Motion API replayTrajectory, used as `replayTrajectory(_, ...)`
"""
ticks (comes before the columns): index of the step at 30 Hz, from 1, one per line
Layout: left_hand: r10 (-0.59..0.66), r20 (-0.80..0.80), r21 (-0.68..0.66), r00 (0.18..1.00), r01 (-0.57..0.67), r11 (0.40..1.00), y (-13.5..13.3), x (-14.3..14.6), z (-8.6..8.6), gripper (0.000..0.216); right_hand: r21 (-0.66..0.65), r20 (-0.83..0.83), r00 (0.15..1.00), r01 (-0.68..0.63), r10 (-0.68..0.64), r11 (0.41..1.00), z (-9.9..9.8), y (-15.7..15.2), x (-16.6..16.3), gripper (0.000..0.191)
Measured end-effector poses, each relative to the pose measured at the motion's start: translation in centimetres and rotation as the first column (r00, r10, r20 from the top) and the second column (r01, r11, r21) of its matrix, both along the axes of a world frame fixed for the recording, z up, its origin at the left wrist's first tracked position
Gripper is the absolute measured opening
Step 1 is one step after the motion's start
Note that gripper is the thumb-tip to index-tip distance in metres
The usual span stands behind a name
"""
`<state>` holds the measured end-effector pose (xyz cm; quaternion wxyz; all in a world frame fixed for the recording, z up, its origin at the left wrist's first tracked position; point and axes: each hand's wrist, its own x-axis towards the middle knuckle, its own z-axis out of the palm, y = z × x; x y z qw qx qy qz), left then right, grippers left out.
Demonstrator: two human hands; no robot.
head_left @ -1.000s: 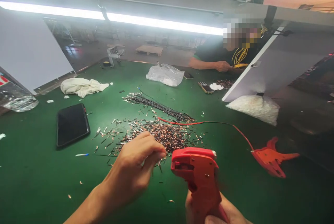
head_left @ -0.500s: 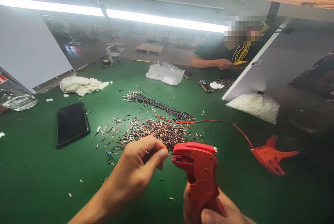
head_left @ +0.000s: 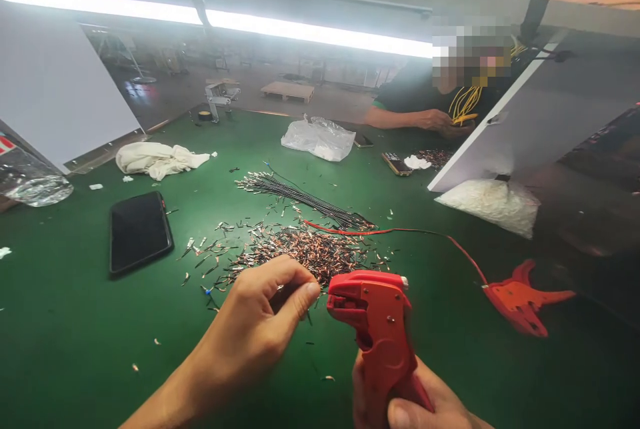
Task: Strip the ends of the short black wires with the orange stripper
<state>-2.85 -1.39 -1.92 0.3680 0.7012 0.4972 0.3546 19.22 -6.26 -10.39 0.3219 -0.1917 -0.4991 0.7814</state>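
My left hand (head_left: 270,309) is closed in a pinch, thumb against forefinger, on a thin black wire that is mostly hidden by the fingers. A small blue tip (head_left: 206,291) shows to the left of that hand. My right hand (head_left: 425,395) is wrapped round the handle of a red wire stripper (head_left: 383,322), held upright with its jaws facing left, close to my left fingertips. Behind both hands lies a heap of black and copper wire scraps (head_left: 310,249). Beyond it rests a bundle of black wires (head_left: 305,199) with bare silvery ends.
A second red wire stripper (head_left: 523,299) lies at right, near a red strip (head_left: 350,232). A phone (head_left: 140,232), white cloth (head_left: 157,159), plastic bag (head_left: 320,139) and filled bag (head_left: 493,205) lie on the green table (head_left: 75,349). Across it, a person (head_left: 425,99) handles yellow wires.
The wire stretch seen between my left fingertips and the stripper's jaws no longer shows there. The stripper has shifted slightly left and up. Both hands keep their grip.
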Motion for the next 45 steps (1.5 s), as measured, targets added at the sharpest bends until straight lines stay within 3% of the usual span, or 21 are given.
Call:
replayTrajectory(5,0.019,-0.004,0.044,1.000,-0.019,0.999,0.0,0.0,-0.3,0.026,-0.040,-0.060,0.998,0.009,-0.012,0.999,-0.7,-0.2,0.2,0.034)
replayTrajectory(12,-0.047,-0.017,0.061,0.999,0.048,0.997,-0.1,-0.1,0.0,0.026,-0.019,-0.144,0.990,-0.010,0.007,1.000,0.4,0.0,-0.1,0.030)
replayTrajectory(17,-0.079,-0.063,0.079,0.995,0.084,0.993,-0.1,-0.2,0.2,0.025,-0.121,-0.001,0.999,0.051,-0.051,0.991,2.0,-0.3,-0.3,0.033)
replayTrajectory(24,-0.097,-0.096,0.082,0.991,0.105,0.991,-0.3,-0.3,-0.1,0.023,-0.111,0.018,0.998,0.069,-0.068,0.991,0.7,-0.9,0.0,0.032)
replayTrajectory(27,-0.113,-0.093,0.076,0.989,0.120,0.990,-0.2,-0.4,-0.3,0.023,-0.107,0.087,0.986,0.149,-0.140,0.983,0.3,-1.1,0.2,0.036)
replayTrajectory(31,-0.143,-0.062,0.061,0.988,0.147,0.987,0.3,-0.7,-0.6,0.022,-0.072,0.148,0.975,0.180,-0.168,0.981,0.5,-1.1,0.5,0.045)
replayTrajectory(35,-0.182,-0.052,0.073,0.982,0.186,0.980,0.8,-1.1,-1.2,0.014,-0.132,0.255,0.959,0.165,-0.127,0.977,1.2,-1.0,0.9,0.051)
replayTrajectory(40,-0.182,-0.055,0.157,0.982,0.188,0.970,0.7,-1.1,-1.7,0.012,-0.122,0.337,0.934,0.168,-0.118,0.978,1.5,-1.1,1.5,0.058)
replayTrajectory(45,-0.173,-0.054,0.266,0.983,0.181,0.947,0.6,-0.6,-1.7,0.016,-0.099,0.284,0.953,0.136,-0.103,0.986,0.4,-0.8,1.7,0.060)
